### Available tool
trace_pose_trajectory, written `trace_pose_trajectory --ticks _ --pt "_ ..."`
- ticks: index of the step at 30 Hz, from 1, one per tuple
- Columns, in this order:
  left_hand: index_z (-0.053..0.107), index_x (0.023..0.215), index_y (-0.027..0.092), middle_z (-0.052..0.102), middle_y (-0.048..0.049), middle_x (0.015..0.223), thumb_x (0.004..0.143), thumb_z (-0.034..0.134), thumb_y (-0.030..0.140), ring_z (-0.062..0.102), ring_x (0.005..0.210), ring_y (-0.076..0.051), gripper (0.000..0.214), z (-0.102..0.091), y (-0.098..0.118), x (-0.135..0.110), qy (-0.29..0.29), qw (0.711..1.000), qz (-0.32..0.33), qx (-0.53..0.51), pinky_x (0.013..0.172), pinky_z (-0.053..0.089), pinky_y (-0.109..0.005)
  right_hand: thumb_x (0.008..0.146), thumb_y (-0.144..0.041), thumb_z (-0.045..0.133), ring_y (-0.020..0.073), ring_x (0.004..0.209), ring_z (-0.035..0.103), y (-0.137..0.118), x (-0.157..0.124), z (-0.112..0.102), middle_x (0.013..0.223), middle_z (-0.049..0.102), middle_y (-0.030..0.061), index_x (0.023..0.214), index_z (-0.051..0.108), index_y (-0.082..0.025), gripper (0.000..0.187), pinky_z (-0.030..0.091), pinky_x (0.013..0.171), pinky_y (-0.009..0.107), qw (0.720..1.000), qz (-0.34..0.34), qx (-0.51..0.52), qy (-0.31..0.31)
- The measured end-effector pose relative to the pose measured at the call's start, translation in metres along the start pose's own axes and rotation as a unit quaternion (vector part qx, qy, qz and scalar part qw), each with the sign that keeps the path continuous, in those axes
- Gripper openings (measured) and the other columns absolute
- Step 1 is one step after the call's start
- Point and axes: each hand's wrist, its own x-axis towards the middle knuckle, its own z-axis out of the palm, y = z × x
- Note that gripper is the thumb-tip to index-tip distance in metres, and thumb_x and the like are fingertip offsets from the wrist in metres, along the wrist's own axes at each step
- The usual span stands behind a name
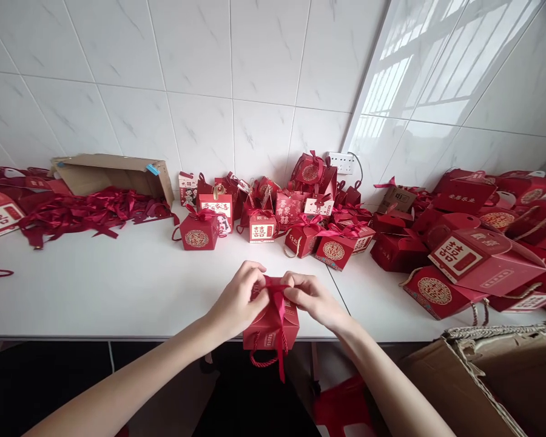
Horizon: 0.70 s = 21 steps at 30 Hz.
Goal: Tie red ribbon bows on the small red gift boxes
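Note:
A small red gift box with a red rope handle hangs at the front edge of the white table. My left hand and my right hand pinch a red ribbon at the box's top from either side. The ribbon's loose ends trail down over the box front. Both hands have their fingers closed on the ribbon.
Several finished red gift boxes stand in a row at the back by the tiled wall. A heap of flat red boxes lies right, loose red ribbons and an open cardboard box left. Another cardboard carton sits bottom right.

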Motion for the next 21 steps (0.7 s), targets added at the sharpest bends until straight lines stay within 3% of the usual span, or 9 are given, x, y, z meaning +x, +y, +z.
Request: trace_pose_trajectory --ticks 3,6,10,16,21 --pt "0.05 0.082 0.019 0.052 -0.0068 0.099 0.075 0.048 0.012 0.057 0.085 -0.02 0.01 -0.003 0.009 0.006 -0.04 0.996 0.026 0.079 0.075 0.05 -0.034 0.074 -0.026 0.06 0.009 0.061 0.036 -0.003 0.0 0.0 0.067 0.04 -0.0033 0.06 0.038 -0.018 0.028 0.028 0.055 0.023 0.998 -0.03 -0.047 -0.02" --pt "0.05 0.076 0.019 0.051 -0.0041 0.086 0.074 0.046 0.012 0.055 0.072 -0.018 0.008 -0.004 0.015 0.011 -0.039 0.991 -0.004 0.126 0.067 0.048 -0.032 0.075 -0.031 0.063 0.0089 0.059 0.033 -0.005 0.0 -0.002 0.065 0.037 -0.0038 0.058 0.035 -0.019 0.034 0.026 0.055 0.023 1.0 -0.02 -0.011 -0.021" --pt "0.043 0.067 0.02 0.049 -0.0002 0.078 0.077 0.042 0.017 0.049 0.06 -0.014 0.011 -0.005 0.016 0.016 -0.005 0.991 -0.064 0.114 0.059 0.041 -0.028 0.076 -0.045 0.064 0.0068 0.052 0.024 -0.007 -0.001 -0.005 0.056 0.033 -0.0065 0.06 0.04 -0.018 0.039 0.02 0.05 0.023 0.999 0.02 0.048 -0.013" --pt "0.033 0.058 0.021 0.045 0.0017 0.062 0.083 0.032 0.021 0.045 0.055 -0.014 0.026 -0.015 0.015 0.024 -0.001 0.989 -0.128 0.069 0.055 0.032 -0.026 0.078 -0.049 0.063 0.0054 0.049 0.025 -0.007 -0.001 -0.007 0.058 0.04 -0.0044 0.067 0.054 -0.015 0.037 0.015 0.046 0.023 0.999 0.029 0.027 -0.003" --pt "0.029 0.059 0.021 0.036 0.0042 0.055 0.084 0.035 0.027 0.036 0.052 -0.012 0.027 -0.035 0.012 0.028 0.049 0.987 -0.146 0.056 0.052 0.027 -0.025 0.073 -0.043 0.07 0.0039 0.047 0.019 -0.005 -0.005 -0.01 0.059 0.036 -0.0064 0.072 0.047 -0.018 0.034 0.011 0.041 0.018 0.98 0.047 0.191 0.017"
